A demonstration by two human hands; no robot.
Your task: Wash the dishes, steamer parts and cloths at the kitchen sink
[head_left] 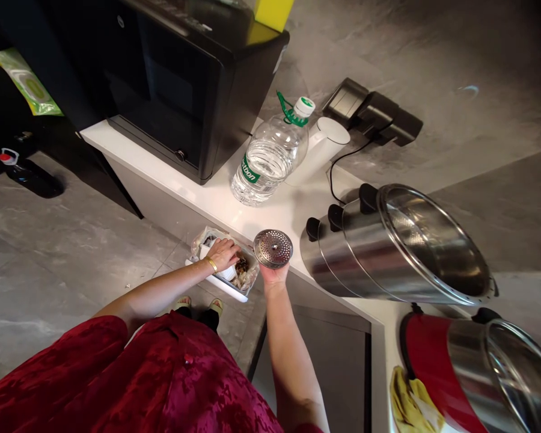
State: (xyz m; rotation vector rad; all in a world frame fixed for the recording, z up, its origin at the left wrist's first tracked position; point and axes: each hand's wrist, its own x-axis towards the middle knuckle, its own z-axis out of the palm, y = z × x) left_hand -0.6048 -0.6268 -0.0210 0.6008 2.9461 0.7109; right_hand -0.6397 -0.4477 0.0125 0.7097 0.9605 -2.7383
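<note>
My right hand (275,275) holds up a round metal strainer (273,248) from below, near the counter's front edge. The strainer is full of small holes and has a small knob in its middle. Over the waste bin (234,293), my left hand (223,254) reaches in with curled fingers, a gold bracelet on its wrist. Beneath its fingers lies something white (228,273), and I cannot make out what they grip. The bin has a clear plastic liner (251,278) and dark and pale scraps (242,264) inside.
On the white counter (279,219) stand a large water bottle (265,159), a white kettle (318,150), a black oven-like appliance (180,90) and a tall steel steamer (365,252). A red pot (428,349) and yellow cloth (408,400) are at right. A dark bottle (36,177) is at left.
</note>
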